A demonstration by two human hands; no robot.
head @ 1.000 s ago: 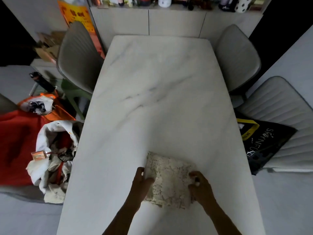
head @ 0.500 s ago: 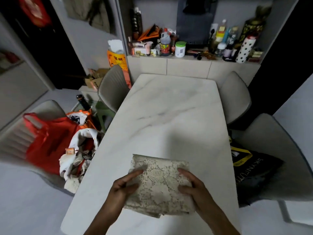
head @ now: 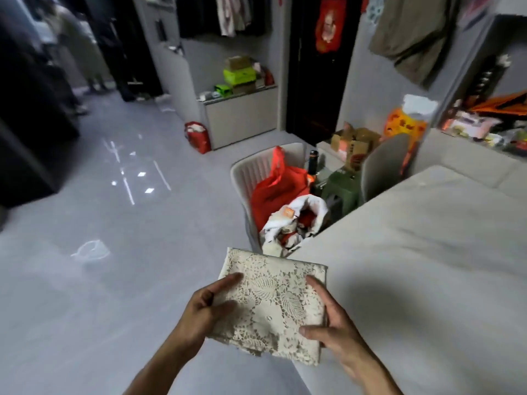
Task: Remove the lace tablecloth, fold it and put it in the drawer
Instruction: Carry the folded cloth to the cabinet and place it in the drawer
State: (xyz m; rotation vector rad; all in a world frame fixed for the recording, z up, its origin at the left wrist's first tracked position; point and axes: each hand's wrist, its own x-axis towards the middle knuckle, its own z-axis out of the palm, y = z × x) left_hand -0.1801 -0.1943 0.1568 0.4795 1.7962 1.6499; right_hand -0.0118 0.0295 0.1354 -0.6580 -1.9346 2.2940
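The cream lace tablecloth (head: 273, 300) is folded into a thick square and held in the air over the table's near left corner and the floor. My left hand (head: 205, 309) grips its left edge, thumb on top. Its right edge sits in my right hand (head: 333, 329), thumb on top too. The white marble table (head: 427, 252) lies to the right, bare. A low white cabinet (head: 242, 118) stands against the far wall; I cannot tell whether it has a drawer.
A white chair (head: 251, 175) beside the table holds a red bag (head: 276, 189) and a white bag of clutter. A green stool (head: 342, 189) and a grey chair (head: 385, 163) stand behind it. A small red bag (head: 198, 136) sits by the cabinet. Open grey floor spreads left.
The folded cloth has been lifted off the table with both hands. My view has swung left from the table toward the room and the far cabinet.
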